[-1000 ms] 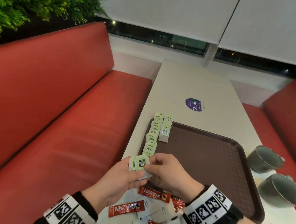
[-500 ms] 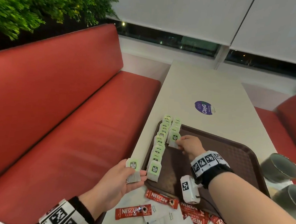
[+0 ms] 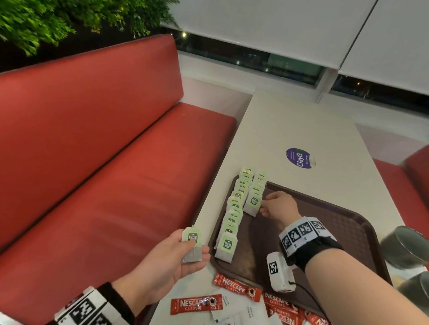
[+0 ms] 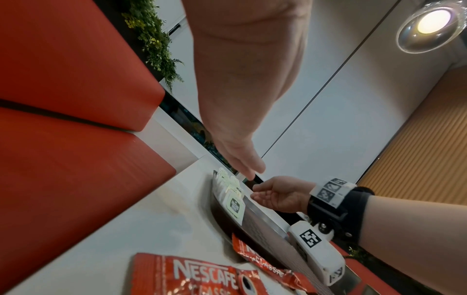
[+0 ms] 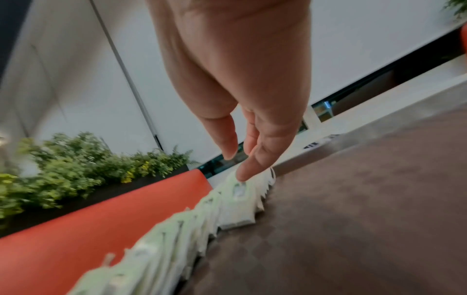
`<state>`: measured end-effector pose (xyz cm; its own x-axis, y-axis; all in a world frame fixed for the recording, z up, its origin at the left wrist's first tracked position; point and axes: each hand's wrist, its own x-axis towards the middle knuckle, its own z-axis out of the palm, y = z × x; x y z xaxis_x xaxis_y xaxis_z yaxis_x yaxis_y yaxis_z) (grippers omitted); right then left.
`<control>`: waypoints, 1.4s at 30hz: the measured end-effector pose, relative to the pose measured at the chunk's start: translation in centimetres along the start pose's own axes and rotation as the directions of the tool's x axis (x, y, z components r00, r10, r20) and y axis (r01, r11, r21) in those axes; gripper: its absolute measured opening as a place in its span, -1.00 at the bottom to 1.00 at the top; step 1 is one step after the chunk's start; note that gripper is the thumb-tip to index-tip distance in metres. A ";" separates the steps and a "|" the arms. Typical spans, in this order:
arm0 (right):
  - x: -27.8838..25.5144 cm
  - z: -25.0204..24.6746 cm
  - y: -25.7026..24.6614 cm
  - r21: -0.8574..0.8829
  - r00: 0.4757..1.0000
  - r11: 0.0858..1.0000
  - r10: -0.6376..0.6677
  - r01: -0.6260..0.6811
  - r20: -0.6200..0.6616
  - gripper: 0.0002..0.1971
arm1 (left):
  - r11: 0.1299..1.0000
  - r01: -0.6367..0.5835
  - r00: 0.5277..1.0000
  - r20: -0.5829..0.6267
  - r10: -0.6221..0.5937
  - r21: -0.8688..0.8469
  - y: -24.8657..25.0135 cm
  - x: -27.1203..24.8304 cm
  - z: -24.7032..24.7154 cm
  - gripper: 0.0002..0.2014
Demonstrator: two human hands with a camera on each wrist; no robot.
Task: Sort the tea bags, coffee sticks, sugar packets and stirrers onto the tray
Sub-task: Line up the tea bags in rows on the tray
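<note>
A brown tray (image 3: pixel 330 219) carries two rows of green-tagged tea bags: a long left row (image 3: pixel 233 213) and a shorter second row (image 3: pixel 255 192). My right hand (image 3: pixel 266 203) rests beside the nearest bag of the second row with its fingers straight. In the right wrist view a fingertip (image 5: pixel 241 175) touches that bag's tag (image 5: pixel 238 189). My left hand (image 3: pixel 195 249) hovers palm-up off the tray's front left corner, pinching one tea bag (image 3: pixel 192 246). Red coffee sticks (image 3: pixel 197 304) and white sugar packets (image 3: pixel 247 312) lie loose on the table in front of the tray.
Two dark cups (image 3: pixel 406 247) stand right of the tray. A round purple sticker (image 3: pixel 299 158) marks the white table (image 3: pixel 298 122) beyond it. A red bench (image 3: pixel 95 167) runs along the left, another sits at the far right.
My hands, together at the front a second ago, have parted. The right one carried a tea bag to the second row and let it go. The left one still holds its bag.
</note>
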<state>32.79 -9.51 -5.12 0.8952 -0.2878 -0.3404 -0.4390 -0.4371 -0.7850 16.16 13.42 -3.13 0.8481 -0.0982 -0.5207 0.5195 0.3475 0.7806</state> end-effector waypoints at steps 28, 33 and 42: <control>-10.8 -0.5 1.2 0.162 0.961 0.960 -0.251 0.230 0.120 -0.87 | 0.967 -0.191 0.978 0.117 0.173 0.167 0.4 -1.7 2.2 -0.67; -2.6 -0.2 2.3 -0.130 0.996 0.988 -0.083 0.081 -0.012 -0.81 | 0.980 -0.148 0.989 0.003 0.149 0.136 -1.1 -2.3 -2.0 -0.76; 0.4 2.3 1.0 -0.587 0.991 0.806 0.014 0.070 0.136 -0.82 | 0.989 -0.102 0.982 -0.150 0.118 0.111 -3.4 -4.5 -6.0 -0.84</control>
<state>32.84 -8.07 -7.27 0.8911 -0.1749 -0.4187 -0.3371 -0.8729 -0.3527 9.97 18.32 -5.52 0.8783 0.0848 -0.4704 0.4382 0.2505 0.8633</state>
